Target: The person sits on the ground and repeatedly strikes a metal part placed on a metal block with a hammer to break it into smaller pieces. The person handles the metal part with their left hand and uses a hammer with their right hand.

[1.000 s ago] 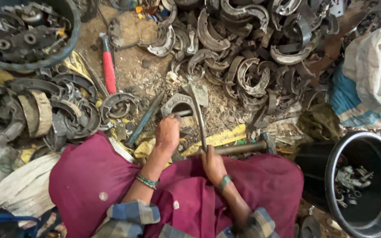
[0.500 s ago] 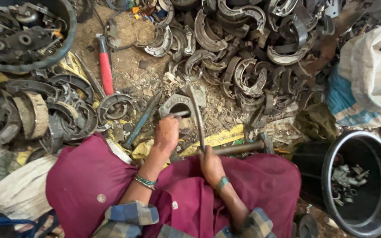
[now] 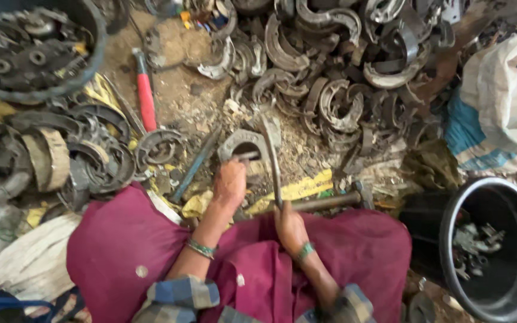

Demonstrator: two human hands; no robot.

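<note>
Dirt ground [image 3: 186, 101] all around you, heaped with curved metal brake shoes [image 3: 336, 101] on the far side. Your left hand [image 3: 230, 182] is closed round a short tool, pressing down at one brake shoe [image 3: 243, 145] lying flat just beyond it. Your right hand [image 3: 288, 226] is wrapped tight around a long metal bar [image 3: 272, 160], its tip touching that same shoe. Near right sits a black bucket [image 3: 450, 251]; far left, a red-handled tool [image 3: 146, 98] lies on the dirt.
</note>
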